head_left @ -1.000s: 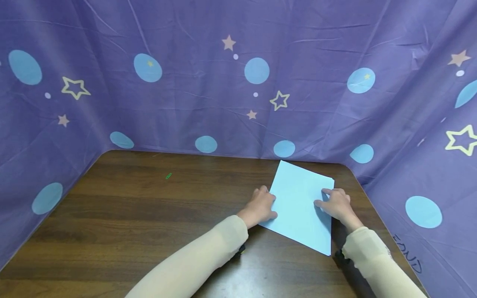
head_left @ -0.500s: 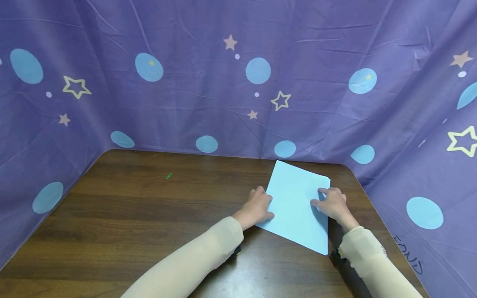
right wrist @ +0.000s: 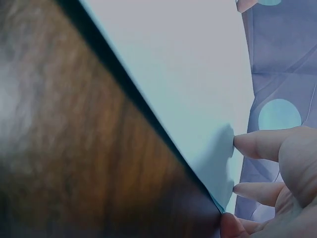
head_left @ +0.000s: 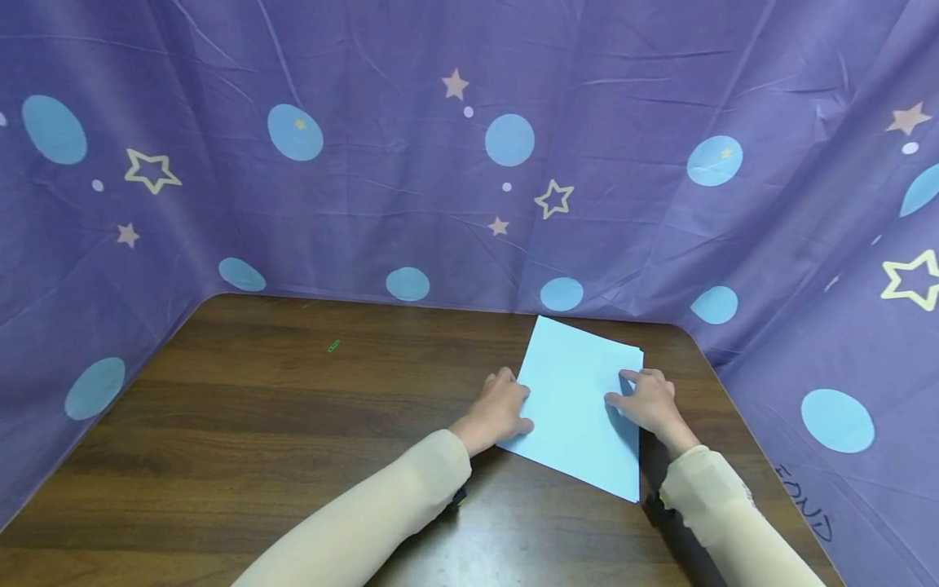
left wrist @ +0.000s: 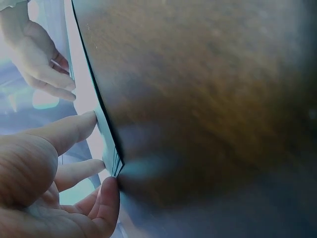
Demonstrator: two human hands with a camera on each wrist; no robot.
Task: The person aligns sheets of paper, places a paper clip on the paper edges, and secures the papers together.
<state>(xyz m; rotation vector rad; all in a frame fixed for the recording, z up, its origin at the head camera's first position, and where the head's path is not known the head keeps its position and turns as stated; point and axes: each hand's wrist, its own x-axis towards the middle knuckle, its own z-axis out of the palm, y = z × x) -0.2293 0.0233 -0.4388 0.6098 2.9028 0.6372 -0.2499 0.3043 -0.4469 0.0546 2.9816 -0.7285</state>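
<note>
A stack of light blue paper lies at a slant on the right side of the table, several layers showing at its corner in the left wrist view. My left hand holds its left edge, with the thumb on the top sheet and a bent finger against the corner. On the opposite edge, my right hand holds the stack the same way: thumb and a finger touch the top, while another fingertip is right at the corner.
A small green paper clip lies toward the back left of the brown wooden table. A purple curtain with stars and blue dots surrounds the table's back and sides.
The paper stack has slid a little to the left across the table, both hands moving along with it. The grip looks the same, and the green clip stays put.
</note>
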